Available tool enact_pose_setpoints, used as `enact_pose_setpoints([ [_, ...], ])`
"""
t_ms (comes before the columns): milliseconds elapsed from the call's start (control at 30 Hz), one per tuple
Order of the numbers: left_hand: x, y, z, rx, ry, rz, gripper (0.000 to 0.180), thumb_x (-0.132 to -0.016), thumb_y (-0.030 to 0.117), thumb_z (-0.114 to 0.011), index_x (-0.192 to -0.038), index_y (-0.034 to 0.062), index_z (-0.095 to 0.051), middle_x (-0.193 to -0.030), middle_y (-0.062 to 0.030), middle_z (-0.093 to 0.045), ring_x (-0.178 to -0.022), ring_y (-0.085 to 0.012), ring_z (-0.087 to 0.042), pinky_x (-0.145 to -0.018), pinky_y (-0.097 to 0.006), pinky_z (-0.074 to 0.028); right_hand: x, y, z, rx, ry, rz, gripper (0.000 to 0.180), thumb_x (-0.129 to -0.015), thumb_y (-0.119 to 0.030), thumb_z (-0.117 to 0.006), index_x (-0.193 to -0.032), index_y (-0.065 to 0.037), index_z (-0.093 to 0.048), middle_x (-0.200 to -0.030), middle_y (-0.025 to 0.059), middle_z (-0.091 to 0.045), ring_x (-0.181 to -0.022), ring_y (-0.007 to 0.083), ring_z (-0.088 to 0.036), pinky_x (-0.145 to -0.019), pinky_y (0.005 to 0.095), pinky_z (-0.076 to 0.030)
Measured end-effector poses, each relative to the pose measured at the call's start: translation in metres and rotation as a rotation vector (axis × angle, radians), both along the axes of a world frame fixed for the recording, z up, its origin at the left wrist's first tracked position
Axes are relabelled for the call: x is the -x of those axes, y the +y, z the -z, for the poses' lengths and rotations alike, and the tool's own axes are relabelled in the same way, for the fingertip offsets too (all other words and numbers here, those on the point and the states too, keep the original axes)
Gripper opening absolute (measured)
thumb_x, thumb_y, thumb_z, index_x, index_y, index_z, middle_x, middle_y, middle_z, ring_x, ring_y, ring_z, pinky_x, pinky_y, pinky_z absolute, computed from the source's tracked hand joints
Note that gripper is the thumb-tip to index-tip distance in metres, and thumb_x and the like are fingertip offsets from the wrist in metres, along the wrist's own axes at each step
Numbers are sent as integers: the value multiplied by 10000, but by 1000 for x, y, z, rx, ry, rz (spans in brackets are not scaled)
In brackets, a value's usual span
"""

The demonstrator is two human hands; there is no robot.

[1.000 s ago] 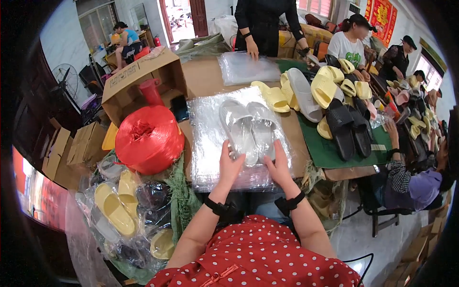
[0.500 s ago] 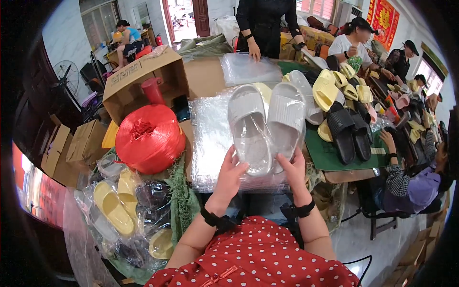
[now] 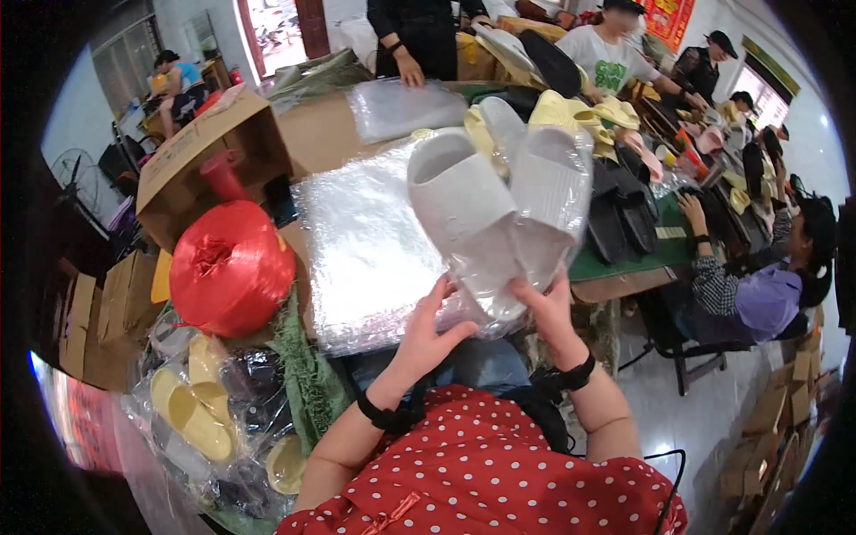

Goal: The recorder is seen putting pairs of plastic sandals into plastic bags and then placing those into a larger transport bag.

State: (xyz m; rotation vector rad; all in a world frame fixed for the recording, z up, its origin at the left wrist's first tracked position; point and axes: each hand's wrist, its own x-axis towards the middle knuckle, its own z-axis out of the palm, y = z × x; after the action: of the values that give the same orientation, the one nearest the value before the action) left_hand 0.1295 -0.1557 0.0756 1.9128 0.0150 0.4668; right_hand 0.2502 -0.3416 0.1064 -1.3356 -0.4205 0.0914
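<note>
A pair of light grey slippers (image 3: 462,189) in a clear plastic bag (image 3: 571,209) is tilted up before me, heels toward me. My right hand (image 3: 555,319) grips the heel end, its thumb over the plastic and its other fingers partly hidden behind. At the lower left edge of the bag is my left hand (image 3: 428,337), open, thumb and fingers spread; its fingertips are close to the plastic, and I cannot tell if they press on it. Beneath lies a stack of clear plastic bags (image 3: 357,250) on the table.
Left of the stack sit a red roll of plastic twine (image 3: 234,267) and an open carton (image 3: 192,147). Bagged yellow slippers (image 3: 183,410) lie in a sack at lower left. Black slippers (image 3: 615,209) rest on a green mat (image 3: 593,267) to the right. Co-workers stand and sit around the table.
The view has shifted, so the table things sit further left. The bagged slippers have swung, their toes spreading apart. My left thumb has come away from the plastic; my right hand keeps its grip.
</note>
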Motion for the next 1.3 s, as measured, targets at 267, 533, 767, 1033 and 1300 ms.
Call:
enact_pose_setpoints([
  [267,-16,56,40,378,77,-320,411,-872,100,-673,-1252,-5,-558,-1205,-137,-614,-1138,-207,-565,-962,-325,-439,-97,-221,21,257,-732,928,499,-795,-37,-767,-1214,36,-505,-1206,133,-581,-1078,250,-563,-950,400,-456],
  [533,-13,71,55,375,101,-250,293,-887,120,-668,-1142,-11,-607,-1067,-66,-637,-977,-120,-587,-859,-258,-467,-22,-351,168,485,418,1503,768,-793,-277,-714,-1325,130,-340,-1301,284,-503,-1183,338,-512,-1030,428,-387],
  [767,-10,70,44,291,139,-247,239,-888,120,-666,-1089,-5,-630,-997,-37,-652,-898,-88,-587,-799,-244,-465,27,-341,288,1188,715,163,485,-798,-281,-685,-1163,24,-584,-1087,169,-652,-940,311,-624,-834,404,-487],
  [1033,-5,67,45,321,158,-227,247,-894,101,-650,-1113,-11,-617,-1030,-48,-646,-932,-98,-587,-833,-245,-462,-28,-231,275,645,1151,-196,226,-951,-249,-524,-956,-62,-651,-798,38,-653,-606,174,-547,-521,335,-448],
  [1300,-3,74,56,367,130,-200,242,-894,71,-643,-1119,-13,-615,-1076,-57,-636,-996,-117,-585,-890,-258,-456,-81,-191,270,321,1233,248,691,-973,-404,-535,-1530,-131,-231,-1422,159,-431,-1094,385,-584,-907,503,-498],
])
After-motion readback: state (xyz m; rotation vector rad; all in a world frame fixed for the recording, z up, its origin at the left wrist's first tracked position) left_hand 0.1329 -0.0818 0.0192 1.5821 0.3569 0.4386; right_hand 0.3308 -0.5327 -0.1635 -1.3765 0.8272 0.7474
